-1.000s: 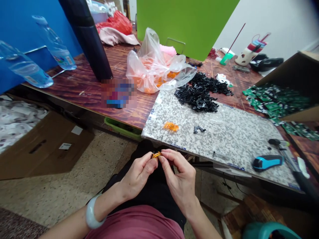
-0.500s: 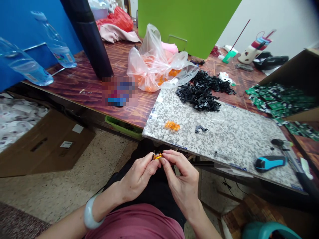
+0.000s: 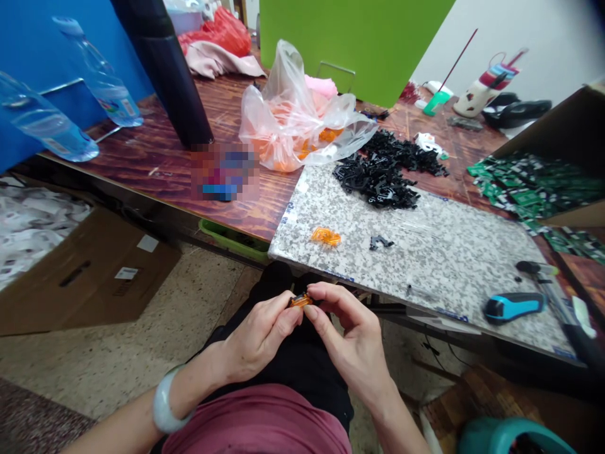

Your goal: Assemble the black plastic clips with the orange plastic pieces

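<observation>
Bottles [image 3: 120,104], two of clear plastic, stand at the far left before a blue panel [image 3: 28,38]; below them one carton [image 3: 99,309] holds white pieces [image 3: 33,221] too crowded to count. One dark flask [image 3: 177,94] comes next on the wood-grained surface [image 3: 227,101]. The left hand [image 3: 258,340] has its grip closed, thumb and forefinger pinching the left end of one orange-and-black piece [image 3: 301,301] held above the person's lap. I judge it light and stiff, likely thin moulded plastic; its gloss suggests it could slip, and slender parts might snap under bending, so the two ends look the best places to hold, with light fingertip pressure. One clear bag [image 3: 288,63] behind it holds orange parts [image 3: 331,134], their number hidden by folds. A loose orange clump [image 3: 326,236] lies on one speckled slab [image 3: 472,265]; whether it is a single part or several, I cannot tell. The right hand [image 3: 354,334] has thumb and forefinger slightly parted about the right end of the held piece, a narrow grip whose firmness does not show. Farther right come one heap of black parts [image 3: 378,173], beyond counting, one lone black part [image 3: 380,242] near it, one blue-and-black tool [image 3: 515,307], and a great many green boards [image 3: 524,192] spilling from one box [image 3: 562,132].
</observation>
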Demonstrator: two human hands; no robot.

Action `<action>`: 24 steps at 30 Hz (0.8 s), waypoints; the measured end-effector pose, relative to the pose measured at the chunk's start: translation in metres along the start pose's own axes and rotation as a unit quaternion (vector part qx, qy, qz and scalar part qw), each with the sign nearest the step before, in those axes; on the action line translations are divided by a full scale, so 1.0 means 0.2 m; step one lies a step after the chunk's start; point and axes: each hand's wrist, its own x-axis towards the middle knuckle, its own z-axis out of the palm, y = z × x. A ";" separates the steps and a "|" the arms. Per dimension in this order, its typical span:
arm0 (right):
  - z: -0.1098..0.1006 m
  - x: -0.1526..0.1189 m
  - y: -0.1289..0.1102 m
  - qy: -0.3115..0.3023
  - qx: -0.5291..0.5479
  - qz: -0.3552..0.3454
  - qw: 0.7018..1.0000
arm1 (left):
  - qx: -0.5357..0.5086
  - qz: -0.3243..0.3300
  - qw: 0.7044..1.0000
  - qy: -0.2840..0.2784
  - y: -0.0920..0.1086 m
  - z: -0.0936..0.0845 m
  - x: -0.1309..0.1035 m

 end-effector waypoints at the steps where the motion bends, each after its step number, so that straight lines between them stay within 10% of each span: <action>1: -0.01 0.00 0.00 -0.021 0.016 0.021 0.999 | 0.004 0.003 1.000 -0.002 0.00 0.00 0.00; 24: -0.05 -0.01 -0.06 -0.123 0.172 0.116 0.970 | 0.056 0.086 0.992 -0.074 0.04 -0.03 -0.02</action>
